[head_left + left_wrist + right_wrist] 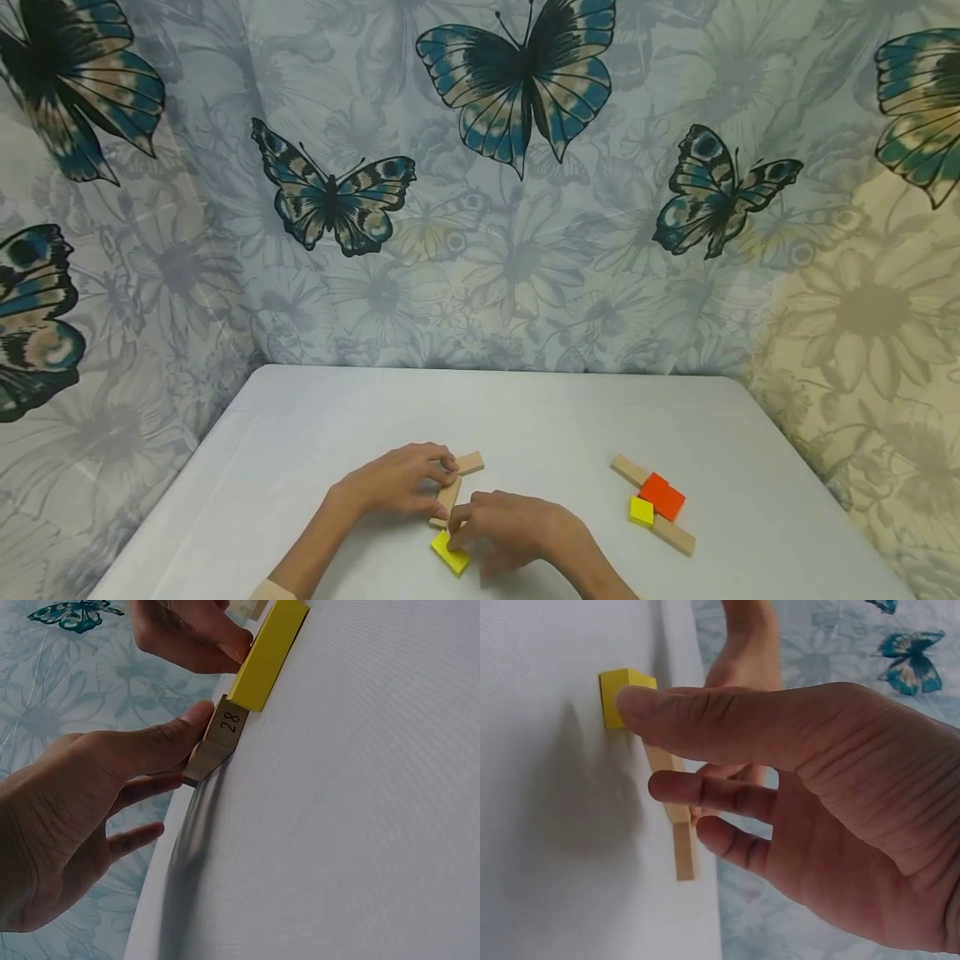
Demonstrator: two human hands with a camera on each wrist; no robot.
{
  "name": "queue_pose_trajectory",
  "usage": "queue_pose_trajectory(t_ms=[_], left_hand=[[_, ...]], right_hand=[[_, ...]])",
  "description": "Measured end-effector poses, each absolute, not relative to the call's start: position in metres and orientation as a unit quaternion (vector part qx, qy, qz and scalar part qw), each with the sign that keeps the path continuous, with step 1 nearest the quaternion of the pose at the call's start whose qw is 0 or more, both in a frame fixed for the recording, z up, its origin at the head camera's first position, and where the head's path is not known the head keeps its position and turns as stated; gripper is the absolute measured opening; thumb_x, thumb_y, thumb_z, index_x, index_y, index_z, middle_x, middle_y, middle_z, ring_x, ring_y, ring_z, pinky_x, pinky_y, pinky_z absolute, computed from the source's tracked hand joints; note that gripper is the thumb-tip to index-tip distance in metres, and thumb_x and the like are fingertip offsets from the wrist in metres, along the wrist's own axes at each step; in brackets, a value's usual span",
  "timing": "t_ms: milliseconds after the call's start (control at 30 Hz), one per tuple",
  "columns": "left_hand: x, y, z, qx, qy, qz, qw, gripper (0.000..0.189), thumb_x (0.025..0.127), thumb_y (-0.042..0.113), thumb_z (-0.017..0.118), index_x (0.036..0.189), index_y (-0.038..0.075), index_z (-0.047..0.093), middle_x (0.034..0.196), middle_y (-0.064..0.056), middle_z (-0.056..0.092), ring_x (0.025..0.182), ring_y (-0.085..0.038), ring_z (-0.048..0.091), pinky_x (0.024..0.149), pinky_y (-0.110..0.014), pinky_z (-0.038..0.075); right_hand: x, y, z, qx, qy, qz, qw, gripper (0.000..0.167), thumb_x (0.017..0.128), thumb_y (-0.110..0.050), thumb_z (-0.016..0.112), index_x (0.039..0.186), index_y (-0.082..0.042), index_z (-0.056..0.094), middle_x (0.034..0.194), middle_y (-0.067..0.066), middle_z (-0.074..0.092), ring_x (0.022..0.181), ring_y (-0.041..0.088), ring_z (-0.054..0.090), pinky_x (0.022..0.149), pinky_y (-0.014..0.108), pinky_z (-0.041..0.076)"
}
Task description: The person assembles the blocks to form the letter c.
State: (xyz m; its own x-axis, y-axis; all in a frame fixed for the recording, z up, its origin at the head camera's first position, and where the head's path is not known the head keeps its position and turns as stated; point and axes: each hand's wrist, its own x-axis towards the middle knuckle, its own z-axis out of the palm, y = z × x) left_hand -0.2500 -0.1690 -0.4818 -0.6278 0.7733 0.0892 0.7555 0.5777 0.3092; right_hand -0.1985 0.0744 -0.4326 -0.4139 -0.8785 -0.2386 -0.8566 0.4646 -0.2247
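Slightly left of the table's middle in the head view, plain wooden blocks form a short row, with one block (448, 493) slanting between another (471, 463) at the far end and a yellow block (453, 562) at the near end. My left hand (401, 481) holds the wooden pieces from the left, thumb near the yellow end. The left wrist view shows a wooden block (217, 739) marked 28 between thumb and finger, touching the yellow one. My right hand (517, 527) pinches the yellow block; its thumb covers part of that block in the right wrist view.
To the right on the white table (555, 417) lies another cluster: a wooden block (630, 470), an orange-red piece (663, 497), a small yellow block (641, 511) and another wooden block (673, 536). Butterfly-patterned fabric (517, 283) surrounds the table's back and sides.
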Motion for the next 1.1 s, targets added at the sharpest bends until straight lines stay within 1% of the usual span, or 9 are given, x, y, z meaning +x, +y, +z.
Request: queue_pose_trajectory(t_ms=[167,300,433,533,633,800,933,1100], left_hand=[[-0.2497,-0.1694,-0.4809,0.42,0.892,0.162,0.039,0.047,0.087,0.047,0.081,0.124,0.018,0.078,0.132,0.007,0.068,0.131,-0.015,0.062,0.116,-0.038,0.053],[-0.25,-0.1695,-0.4799,0.422,0.89,0.165,0.04,0.047,0.088,0.046,0.081,0.124,0.017,0.078,0.132,0.006,0.068,0.13,-0.016,0.063,0.115,-0.039,0.054],[-0.2501,-0.1695,-0.4795,0.425,0.889,0.168,0.04,0.047,0.088,0.045,0.081,0.124,0.016,0.078,0.132,0.005,0.068,0.13,-0.017,0.063,0.115,-0.039,0.054],[-0.2506,-0.1698,-0.4803,0.426,0.888,0.169,0.04,0.048,0.088,0.047,0.08,0.125,0.016,0.077,0.132,0.006,0.068,0.13,-0.017,0.063,0.115,-0.038,0.054],[-0.2511,-0.1701,-0.4813,0.431,0.886,0.168,0.036,0.05,0.088,0.051,0.078,0.125,0.016,0.078,0.132,0.005,0.068,0.129,-0.017,0.063,0.114,-0.038,0.054],[-0.2501,-0.1695,-0.4814,0.433,0.885,0.17,0.037,0.054,0.088,0.055,0.077,0.124,0.015,0.078,0.132,0.004,0.068,0.128,-0.017,0.064,0.113,-0.037,0.055],[-0.2497,-0.1692,-0.4809,0.428,0.887,0.167,0.045,0.057,0.086,0.056,0.078,0.126,0.015,0.077,0.134,0.005,0.066,0.129,-0.017,0.063,0.114,-0.037,0.054],[-0.2489,-0.1692,-0.4803,0.427,0.888,0.163,0.048,0.066,0.082,0.06,0.079,0.129,0.014,0.075,0.137,0.004,0.066,0.131,-0.019,0.063,0.114,-0.037,0.054]], right_hand=[[-0.1985,0.0712,-0.4332,-0.512,0.841,-0.03,0.171,0.048,0.087,-0.028,0.086,0.132,-0.033,0.072,0.134,-0.017,0.066,0.109,-0.002,0.057,0.097,0.02,0.055],[-0.1977,0.0702,-0.4319,-0.511,0.842,-0.025,0.169,0.05,0.087,-0.03,0.086,0.134,-0.033,0.071,0.134,-0.016,0.066,0.108,-0.002,0.057,0.096,0.019,0.055],[-0.1978,0.0698,-0.432,-0.508,0.843,-0.025,0.173,0.053,0.086,-0.032,0.087,0.136,-0.034,0.069,0.135,-0.016,0.065,0.111,0.0,0.058,0.098,0.021,0.056],[-0.1978,0.0696,-0.4318,-0.503,0.845,-0.026,0.181,0.055,0.086,-0.032,0.087,0.138,-0.034,0.068,0.135,-0.016,0.066,0.113,0.001,0.059,0.1,0.024,0.056],[-0.197,0.0694,-0.4318,-0.5,0.846,-0.025,0.183,0.057,0.084,-0.031,0.088,0.137,-0.033,0.068,0.134,-0.016,0.067,0.113,0.001,0.06,0.1,0.024,0.056],[-0.1952,0.0688,-0.4319,-0.495,0.849,-0.029,0.182,0.06,0.081,-0.03,0.091,0.136,-0.034,0.068,0.13,-0.018,0.068,0.105,-0.003,0.058,0.097,0.022,0.055],[-0.1945,0.0675,-0.4311,-0.483,0.85,-0.038,0.207,0.059,0.082,-0.027,0.09,0.137,-0.037,0.068,0.132,-0.018,0.069,0.103,-0.004,0.057,0.096,0.022,0.055],[-0.1943,0.0662,-0.4304,-0.472,0.85,-0.038,0.229,0.059,0.083,-0.027,0.089,0.138,-0.036,0.068,0.137,-0.019,0.068,0.101,-0.006,0.055,0.093,0.02,0.055]])
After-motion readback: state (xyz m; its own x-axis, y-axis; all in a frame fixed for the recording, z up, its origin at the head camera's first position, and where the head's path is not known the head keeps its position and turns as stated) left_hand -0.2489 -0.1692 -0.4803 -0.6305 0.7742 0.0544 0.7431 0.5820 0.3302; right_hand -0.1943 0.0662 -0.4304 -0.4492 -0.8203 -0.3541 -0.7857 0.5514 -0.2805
